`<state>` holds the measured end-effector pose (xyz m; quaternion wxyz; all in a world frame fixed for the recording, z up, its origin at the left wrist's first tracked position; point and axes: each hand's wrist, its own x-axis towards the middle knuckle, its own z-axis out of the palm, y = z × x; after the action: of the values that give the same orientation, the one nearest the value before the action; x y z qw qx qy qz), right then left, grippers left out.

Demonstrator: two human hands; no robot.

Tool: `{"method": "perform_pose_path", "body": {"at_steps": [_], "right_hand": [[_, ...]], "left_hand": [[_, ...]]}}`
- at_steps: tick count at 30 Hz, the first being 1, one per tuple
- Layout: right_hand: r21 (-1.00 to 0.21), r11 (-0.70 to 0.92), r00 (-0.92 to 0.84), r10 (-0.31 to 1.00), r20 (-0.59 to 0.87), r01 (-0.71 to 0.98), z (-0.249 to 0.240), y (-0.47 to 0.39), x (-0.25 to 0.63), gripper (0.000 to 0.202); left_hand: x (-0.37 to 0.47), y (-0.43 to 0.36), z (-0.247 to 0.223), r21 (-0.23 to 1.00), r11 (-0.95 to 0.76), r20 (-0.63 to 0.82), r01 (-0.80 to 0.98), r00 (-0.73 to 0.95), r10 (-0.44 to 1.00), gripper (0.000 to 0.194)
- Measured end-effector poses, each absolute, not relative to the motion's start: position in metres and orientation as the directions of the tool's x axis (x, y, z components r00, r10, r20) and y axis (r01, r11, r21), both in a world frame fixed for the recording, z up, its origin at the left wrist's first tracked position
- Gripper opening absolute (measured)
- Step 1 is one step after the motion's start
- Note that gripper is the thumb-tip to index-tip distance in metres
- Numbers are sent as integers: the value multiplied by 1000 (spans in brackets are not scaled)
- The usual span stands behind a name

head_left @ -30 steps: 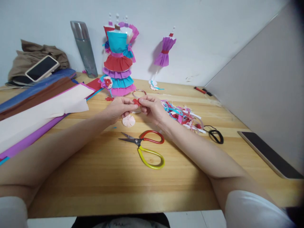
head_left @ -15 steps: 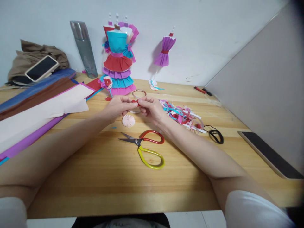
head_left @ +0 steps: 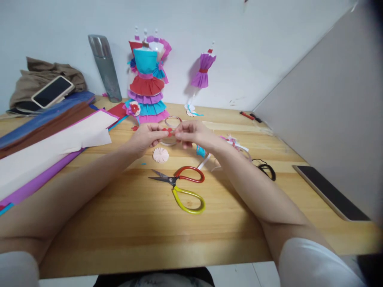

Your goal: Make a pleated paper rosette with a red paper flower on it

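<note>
My left hand (head_left: 147, 138) pinches a small red paper flower (head_left: 168, 132) by its left side, between thumb and fingers. Close to the flower's right edge, my right hand (head_left: 193, 134) has its thumb and fingertips pressed together; anything between them is too small to name. Below the hands a pale pink pleated paper disc (head_left: 160, 155) lies flat on the table. Nearer to me rest scissors (head_left: 171, 180) with one red and one yellow handle, their blades parted. Rolls of tape (head_left: 173, 120) lie behind the fingers, partly hidden.
Bottle-shaped figures in ruffled crepe-paper dresses (head_left: 146, 85) and one purple-dressed figure (head_left: 204, 71) stand at the wall. Paper sheets (head_left: 68, 137), a phone (head_left: 53, 91) and a flask (head_left: 105, 68) are left. Paper scraps (head_left: 233, 141), a black cord (head_left: 267, 170) and a tablet (head_left: 330, 191) lie right.
My right fingertips have drawn slightly away from the red flower, so more of it shows. My right hand and forearm now cover more of the paper scraps. The view has tilted slightly up.
</note>
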<state>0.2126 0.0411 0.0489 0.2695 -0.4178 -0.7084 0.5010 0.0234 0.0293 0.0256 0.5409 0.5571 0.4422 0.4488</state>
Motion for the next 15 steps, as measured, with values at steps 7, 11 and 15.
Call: {"method": "perform_pose_path", "body": {"at_steps": [7, 11, 15], "right_hand": [[-311, 688, -754, 569, -329, 655, 71, -24, 213, 31], [-149, 699, -705, 641, -302, 699, 52, -51, 210, 47], [-175, 717, -734, 631, -251, 675, 43, -54, 222, 42]], "left_hand": [[19, 32, 22, 999, -1, 8, -38, 178, 984, 17], [18, 32, 22, 993, 55, -40, -107, 147, 988, 19], [18, 30, 28, 988, 61, -44, -139, 123, 991, 23]]}}
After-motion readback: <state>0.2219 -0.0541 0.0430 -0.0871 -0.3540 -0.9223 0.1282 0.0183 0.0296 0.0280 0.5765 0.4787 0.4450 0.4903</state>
